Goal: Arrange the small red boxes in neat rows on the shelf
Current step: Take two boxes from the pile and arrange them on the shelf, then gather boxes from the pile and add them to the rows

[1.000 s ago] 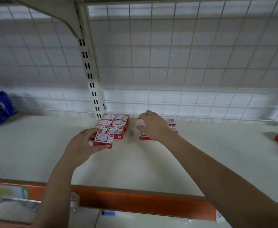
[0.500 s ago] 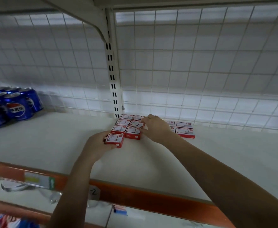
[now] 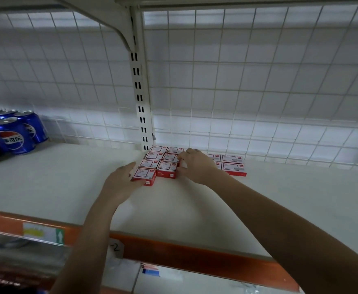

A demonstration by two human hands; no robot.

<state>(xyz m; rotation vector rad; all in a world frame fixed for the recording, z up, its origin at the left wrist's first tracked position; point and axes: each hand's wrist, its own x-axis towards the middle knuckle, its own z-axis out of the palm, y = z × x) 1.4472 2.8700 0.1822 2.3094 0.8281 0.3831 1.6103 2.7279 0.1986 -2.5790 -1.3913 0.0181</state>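
Red boxes, white-labelled tops; left hand grips front box, right hand pinches another.

The light is dim and bluish. A bright band glows low on the wire grid behind the shelf. Its right edge looks smeared. Straight lines bend near the corners.

Blue cola cans far left; wire-grid back panel.

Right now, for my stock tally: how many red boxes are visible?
11: seven in the left block, four in the right block; the right hand may hide more.
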